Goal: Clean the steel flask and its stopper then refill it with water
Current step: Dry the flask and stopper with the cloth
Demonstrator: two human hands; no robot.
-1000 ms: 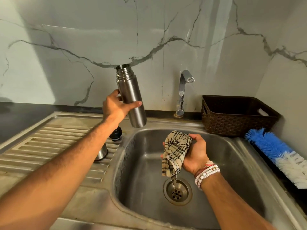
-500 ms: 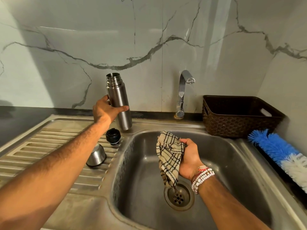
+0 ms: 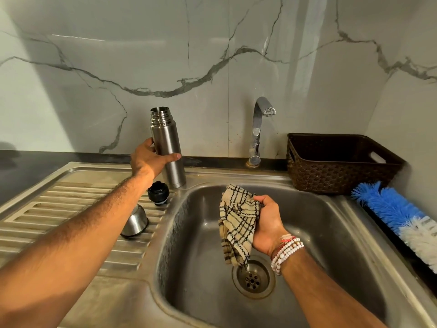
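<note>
at sink's back corner, left hand point(image 3: 151, 159) grips open flask point(image 3: 167, 147), standing it upright on ledge, likely parking it. right hand point(image 3: 267, 223) bunches checked cloth point(image 3: 236, 223) over basin point(image 3: 331, 233). stopper point(image 3: 158, 193) and steel cup point(image 3: 135, 221) wait on drainboard point(image 3: 47, 209).

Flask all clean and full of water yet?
Not yet. Done: the flask is open, its black stopper and steel cap off on the drainboard. In hand: the left hand holds the flask upright, the right hand grips a checked cloth. Left: the tap is dry, so refilling and closing remain.
</note>
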